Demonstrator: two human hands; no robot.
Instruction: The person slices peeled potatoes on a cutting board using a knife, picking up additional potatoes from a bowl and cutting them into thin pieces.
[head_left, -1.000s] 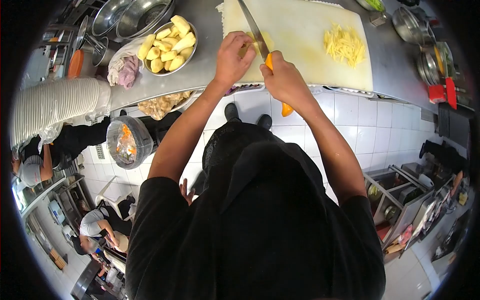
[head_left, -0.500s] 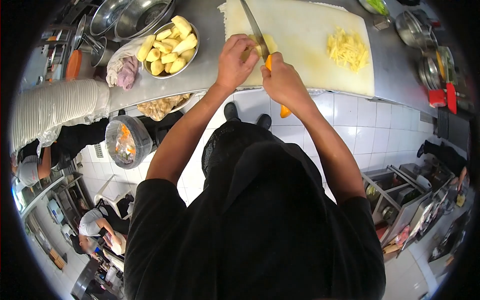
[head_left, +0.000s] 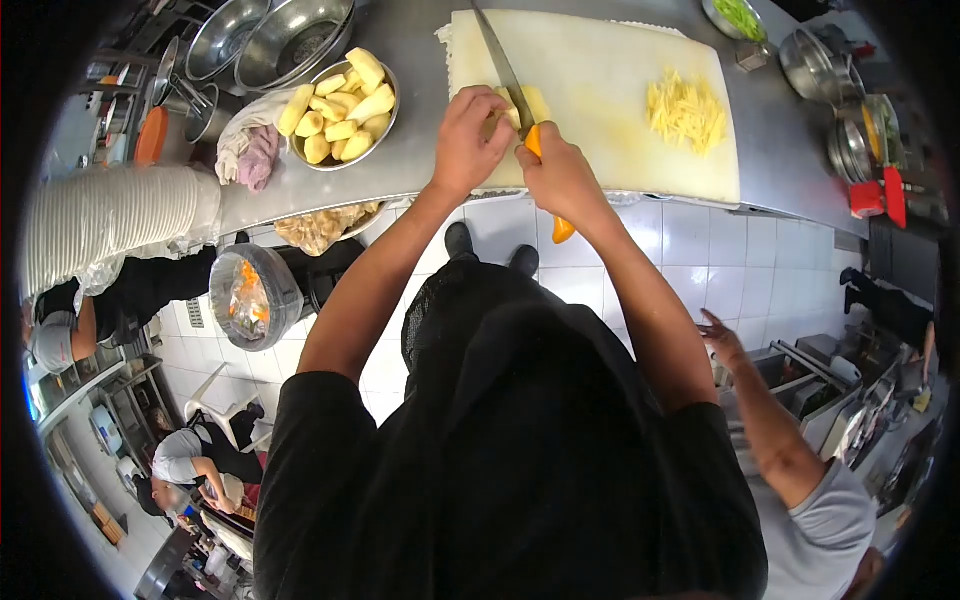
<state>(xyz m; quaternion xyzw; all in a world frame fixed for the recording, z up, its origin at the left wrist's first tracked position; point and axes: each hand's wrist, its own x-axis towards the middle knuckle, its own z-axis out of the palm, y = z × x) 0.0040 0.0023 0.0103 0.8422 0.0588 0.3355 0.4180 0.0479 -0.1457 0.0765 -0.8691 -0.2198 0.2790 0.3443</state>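
My left hand (head_left: 468, 142) is closed, with curled fingertips pressed on a peeled yellow root piece (head_left: 537, 102) near the left side of the white cutting board (head_left: 600, 60). In my closed right hand (head_left: 563, 178) is the orange handle of a knife (head_left: 500, 58). Its long blade points away from me and lies against the piece, close to my left fingertips. On the right part of the board sits a pile of thin yellow strips (head_left: 687, 112). To the left, a metal bowl (head_left: 395, 98) holds several peeled yellow root pieces (head_left: 340, 110).
Crumpled cloths (head_left: 250, 145) and a tall stack of plastic-wrapped containers (head_left: 115, 220) are left on the metal counter (head_left: 420, 100). Below stands a lined waste bin (head_left: 255, 300). Metal bowls (head_left: 815, 70) sit at right. A co-worker's arm (head_left: 770, 420) reaches in close behind my right side.
A co-worker in grey has come into view at lower right, arm stretched out. My hands stay at the piece with the knife. The view has shifted slightly.
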